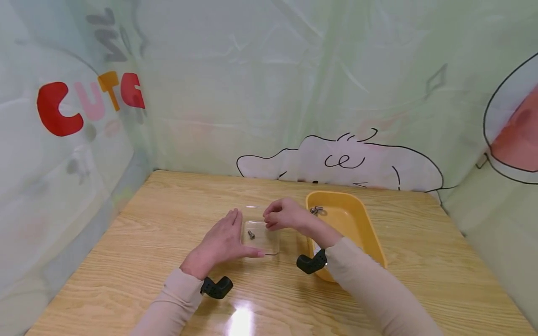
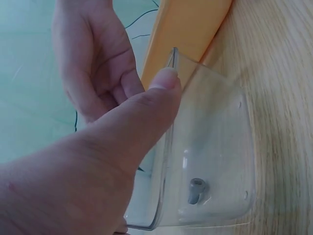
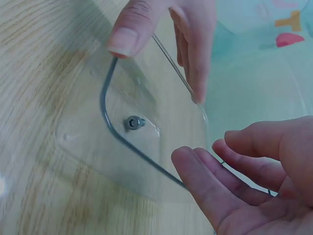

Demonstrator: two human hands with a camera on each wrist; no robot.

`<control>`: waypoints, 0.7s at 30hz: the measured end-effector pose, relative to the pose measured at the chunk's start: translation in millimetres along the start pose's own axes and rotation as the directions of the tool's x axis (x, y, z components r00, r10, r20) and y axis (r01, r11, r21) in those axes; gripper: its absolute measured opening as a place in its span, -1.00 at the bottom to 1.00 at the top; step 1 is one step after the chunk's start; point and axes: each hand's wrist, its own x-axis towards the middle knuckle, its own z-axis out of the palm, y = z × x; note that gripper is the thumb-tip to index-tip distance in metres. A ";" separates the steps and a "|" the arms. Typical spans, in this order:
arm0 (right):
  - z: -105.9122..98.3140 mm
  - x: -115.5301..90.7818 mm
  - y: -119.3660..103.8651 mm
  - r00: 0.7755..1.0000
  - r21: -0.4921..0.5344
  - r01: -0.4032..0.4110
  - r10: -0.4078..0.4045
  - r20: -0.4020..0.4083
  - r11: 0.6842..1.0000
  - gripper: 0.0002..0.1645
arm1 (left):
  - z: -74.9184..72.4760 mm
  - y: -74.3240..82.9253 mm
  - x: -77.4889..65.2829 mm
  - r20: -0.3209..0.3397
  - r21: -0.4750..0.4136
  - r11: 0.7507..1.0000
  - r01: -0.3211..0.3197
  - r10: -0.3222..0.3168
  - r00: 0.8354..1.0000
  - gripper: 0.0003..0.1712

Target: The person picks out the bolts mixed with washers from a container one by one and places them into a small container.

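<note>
A clear plastic box stands on the wooden table with one hex socket screw lying on its bottom. My left hand holds the box at its left side, thumb along the near rim and fingers along the other side. In the left wrist view the thumb presses on the rim above the clear wall. My right hand is over the box's far right corner, fingers loosely bent, with nothing between them. The right wrist view shows its fingertips right at the rim, and the screw's socket head below.
To the right stands a yellow tray, partly behind my right forearm. Several metal screws lie in its far left corner. A patterned curtain hangs behind the table and along its sides.
</note>
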 end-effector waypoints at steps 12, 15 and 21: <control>-25.8 -12.4 12.3 0.999 0.051 0.029 -0.027 -0.040 0.998 -0.66 | -3.5 1.6 1.0 0.042 -0.030 0.999 0.027 -0.025 0.999 0.49; -32.4 -16.1 14.3 0.999 0.061 0.033 -0.030 -0.046 0.998 -0.67 | -6.3 2.5 1.5 0.050 -0.049 0.998 0.033 -0.030 0.998 0.47; -47.4 -23.8 18.1 0.998 0.059 0.047 -0.044 -0.054 0.997 -0.70 | -12.5 5.1 3.3 0.035 -0.047 0.999 0.017 -0.016 0.999 0.45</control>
